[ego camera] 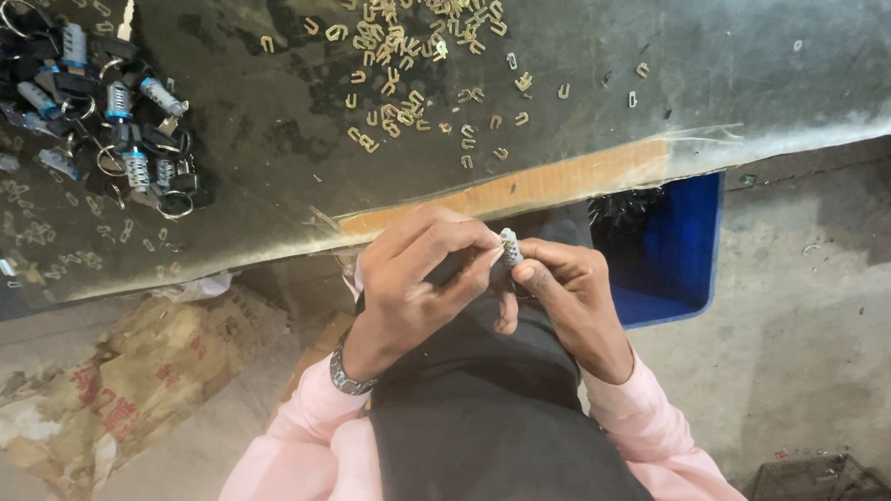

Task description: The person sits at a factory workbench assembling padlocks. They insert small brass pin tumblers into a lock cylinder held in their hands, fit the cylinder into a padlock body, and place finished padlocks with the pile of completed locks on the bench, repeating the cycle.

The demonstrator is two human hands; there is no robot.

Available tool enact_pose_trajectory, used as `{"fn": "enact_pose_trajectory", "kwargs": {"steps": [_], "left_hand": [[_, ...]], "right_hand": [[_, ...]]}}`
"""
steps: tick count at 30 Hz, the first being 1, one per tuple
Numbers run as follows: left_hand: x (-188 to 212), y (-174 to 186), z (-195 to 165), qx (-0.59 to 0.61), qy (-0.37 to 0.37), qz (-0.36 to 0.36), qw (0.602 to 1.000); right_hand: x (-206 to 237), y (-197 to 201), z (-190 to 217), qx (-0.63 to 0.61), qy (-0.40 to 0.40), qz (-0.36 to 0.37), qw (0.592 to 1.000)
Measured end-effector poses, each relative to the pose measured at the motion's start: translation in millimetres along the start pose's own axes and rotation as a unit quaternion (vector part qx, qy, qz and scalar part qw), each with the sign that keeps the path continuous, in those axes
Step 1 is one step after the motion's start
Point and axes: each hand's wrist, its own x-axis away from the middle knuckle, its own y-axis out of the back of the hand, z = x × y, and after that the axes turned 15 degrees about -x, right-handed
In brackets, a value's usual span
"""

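Both my hands meet just below the worktable's front edge, over my lap. My left hand (419,279) and my right hand (564,291) pinch a small silvery lock cylinder (511,247) between their fingertips, its ridged end pointing up. A metal watch band circles my left wrist. Pink sleeves and a dark apron fill the bottom of the view. What lies under my fingers is hidden.
The worn dark table (594,57) carries a scatter of small brass pieces (405,38) at top centre. A heap of lock cylinders with keys and rings (101,105) lies at the left. A blue bin (671,255) stands under the table edge, crumpled paper sacking (119,387) on the floor.
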Motion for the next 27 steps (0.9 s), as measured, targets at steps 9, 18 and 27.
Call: {"fn": "enact_pose_trajectory", "kwargs": {"steps": [9, 18, 27], "left_hand": [[-3, 1, 1, -0.023, -0.037, -0.003, 0.999], [-7, 10, 3, 0.118, 0.103, 0.116, 0.981], [-8, 21, 6, 0.261, 0.039, 0.125, 0.956]], "right_hand": [[1, -1, 0, 0.004, 0.011, 0.004, 1.000], [1, 1, 3, 0.141, 0.054, 0.013, 0.988], [-14, 1, 80, 0.438, 0.184, -0.035, 0.879]]}}
